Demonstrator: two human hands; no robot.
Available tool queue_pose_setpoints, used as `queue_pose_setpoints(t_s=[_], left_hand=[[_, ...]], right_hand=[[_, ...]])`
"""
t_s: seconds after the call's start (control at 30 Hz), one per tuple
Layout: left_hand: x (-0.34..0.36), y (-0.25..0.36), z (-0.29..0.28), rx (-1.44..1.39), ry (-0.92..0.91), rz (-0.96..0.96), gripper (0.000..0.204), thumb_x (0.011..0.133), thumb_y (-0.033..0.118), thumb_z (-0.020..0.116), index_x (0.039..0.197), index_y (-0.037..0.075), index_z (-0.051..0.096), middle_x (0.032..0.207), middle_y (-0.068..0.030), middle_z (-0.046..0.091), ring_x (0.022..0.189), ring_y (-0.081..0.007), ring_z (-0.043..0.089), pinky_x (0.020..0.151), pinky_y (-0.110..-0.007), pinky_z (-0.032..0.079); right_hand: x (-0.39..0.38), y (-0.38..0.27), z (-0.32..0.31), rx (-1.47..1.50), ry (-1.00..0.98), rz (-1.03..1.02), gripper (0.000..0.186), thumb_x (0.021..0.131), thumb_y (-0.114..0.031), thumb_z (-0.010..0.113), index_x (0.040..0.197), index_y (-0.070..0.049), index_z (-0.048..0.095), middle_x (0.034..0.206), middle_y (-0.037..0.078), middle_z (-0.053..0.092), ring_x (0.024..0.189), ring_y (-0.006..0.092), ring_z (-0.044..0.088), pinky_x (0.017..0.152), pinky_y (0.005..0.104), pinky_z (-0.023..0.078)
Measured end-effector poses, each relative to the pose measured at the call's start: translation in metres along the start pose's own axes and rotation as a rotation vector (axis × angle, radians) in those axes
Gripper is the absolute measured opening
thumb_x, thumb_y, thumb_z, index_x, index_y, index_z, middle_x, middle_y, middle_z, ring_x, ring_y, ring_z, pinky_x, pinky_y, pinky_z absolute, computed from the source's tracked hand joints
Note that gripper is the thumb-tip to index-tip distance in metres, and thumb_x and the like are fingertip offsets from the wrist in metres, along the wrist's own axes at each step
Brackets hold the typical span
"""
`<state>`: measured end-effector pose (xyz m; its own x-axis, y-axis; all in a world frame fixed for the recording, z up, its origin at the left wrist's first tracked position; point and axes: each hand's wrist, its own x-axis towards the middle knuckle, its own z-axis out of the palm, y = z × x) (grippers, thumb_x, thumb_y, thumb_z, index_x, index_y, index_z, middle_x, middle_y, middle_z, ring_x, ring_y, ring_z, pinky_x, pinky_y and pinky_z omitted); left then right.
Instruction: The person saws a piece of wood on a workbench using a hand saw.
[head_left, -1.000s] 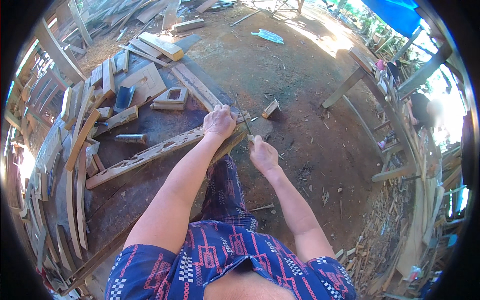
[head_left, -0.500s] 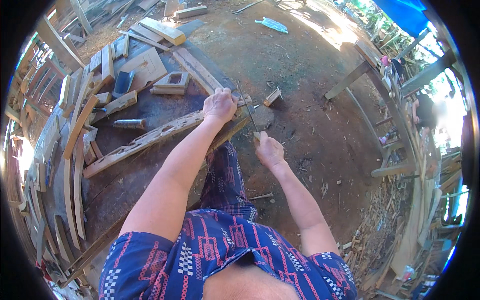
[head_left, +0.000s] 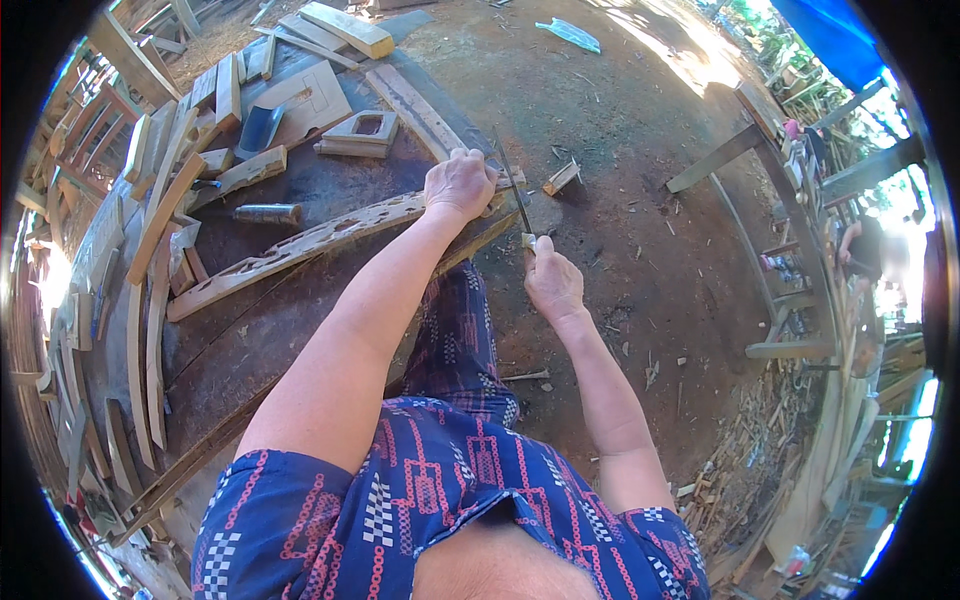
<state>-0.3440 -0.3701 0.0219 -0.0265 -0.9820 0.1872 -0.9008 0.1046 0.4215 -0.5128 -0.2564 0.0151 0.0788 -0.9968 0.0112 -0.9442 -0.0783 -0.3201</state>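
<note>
A long, pale carved wooden strip (head_left: 300, 250) with cut-out openings lies across the dark workbench (head_left: 240, 350). My left hand (head_left: 460, 187) is closed over its right end near the bench edge, holding the wood from above. My right hand (head_left: 555, 282) is wrapped round the pale handle of a narrow-bladed hand tool (head_left: 521, 214), just beyond that edge. The blade points away from me and crosses the strip's end, right beside my left hand. Seen nearly edge-on, it could be a saw or a file; I cannot tell which.
On the bench are a wooden block with an opening (head_left: 360, 135), a metal cylinder (head_left: 268, 213), a flat board (head_left: 310, 100) and several wood pieces. A small offcut (head_left: 562, 178) lies right of the bench. A wooden frame (head_left: 790, 200) and another person (head_left: 862, 245) are at right.
The whole view has shifted, so things sit slightly higher and further right. Relative to the carved strip, the tool and my right hand have moved slightly away from me. My left hand keeps its hold.
</note>
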Motion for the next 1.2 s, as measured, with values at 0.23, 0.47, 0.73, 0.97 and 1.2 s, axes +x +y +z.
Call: queue_pose_setpoints(t_s=[0.23, 0.47, 0.73, 0.97, 1.2], left_hand=[[-0.001, 0.000, -0.006, -0.003, -0.023, -0.028, 0.032, 0.088, 0.029, 0.048, 0.096, 0.003, 0.064, 0.099, -0.0183, 0.063, 0.090, -0.0338, 0.064, 0.078, -0.043, 0.052], [-0.001, -0.002, -0.003, -0.017, -0.014, -0.014, 0.032, 0.088, 0.029, 0.047, 0.095, 0.003, 0.062, 0.099, -0.0191, 0.063, 0.091, -0.0347, 0.064, 0.079, -0.043, 0.051], [0.000, 0.002, -0.004, -0.033, -0.026, -0.025, 0.032, 0.089, 0.031, 0.046, 0.096, 0.004, 0.062, 0.100, -0.0199, 0.062, 0.092, -0.0367, 0.063, 0.081, -0.045, 0.050], [-0.001, -0.005, -0.005, -0.029, -0.033, -0.043, 0.031, 0.089, 0.030, 0.046, 0.095, 0.003, 0.062, 0.102, -0.0198, 0.061, 0.091, -0.0363, 0.063, 0.080, -0.045, 0.050], [-0.001, -0.002, -0.006, -0.035, -0.031, -0.026, 0.030, 0.088, 0.029, 0.047, 0.094, 0.003, 0.061, 0.101, -0.0198, 0.061, 0.090, -0.0361, 0.063, 0.078, -0.044, 0.051]], right_hand=[[-0.052, 0.013, -0.008, -0.053, -0.064, 0.029, 0.023, 0.095, -0.027, 0.044, 0.091, -0.004, 0.045, 0.068, 0.023, 0.063, 0.067, 0.0409, 0.064, 0.060, 0.0510, 0.049], [-0.039, 0.011, -0.008, -0.059, -0.066, 0.014, 0.024, 0.095, -0.027, 0.044, 0.091, -0.004, 0.045, 0.067, 0.021, 0.063, 0.065, 0.0402, 0.063, 0.058, 0.0506, 0.049], [0.042, -0.008, 0.009, 0.015, 0.049, -0.029, 0.019, 0.092, -0.022, 0.045, 0.092, -0.002, 0.048, 0.074, 0.023, 0.064, 0.075, 0.0413, 0.064, 0.067, 0.0504, 0.048], [-0.027, 0.009, 0.006, -0.012, 0.017, -0.054, 0.018, 0.092, -0.022, 0.047, 0.091, -0.004, 0.048, 0.073, 0.023, 0.064, 0.072, 0.0416, 0.063, 0.065, 0.0520, 0.047], [0.017, 0.001, 0.001, 0.007, 0.034, -0.076, 0.018, 0.091, -0.022, 0.049, 0.095, -0.004, 0.049, 0.073, 0.022, 0.064, 0.072, 0.0415, 0.064, 0.066, 0.0509, 0.048]])
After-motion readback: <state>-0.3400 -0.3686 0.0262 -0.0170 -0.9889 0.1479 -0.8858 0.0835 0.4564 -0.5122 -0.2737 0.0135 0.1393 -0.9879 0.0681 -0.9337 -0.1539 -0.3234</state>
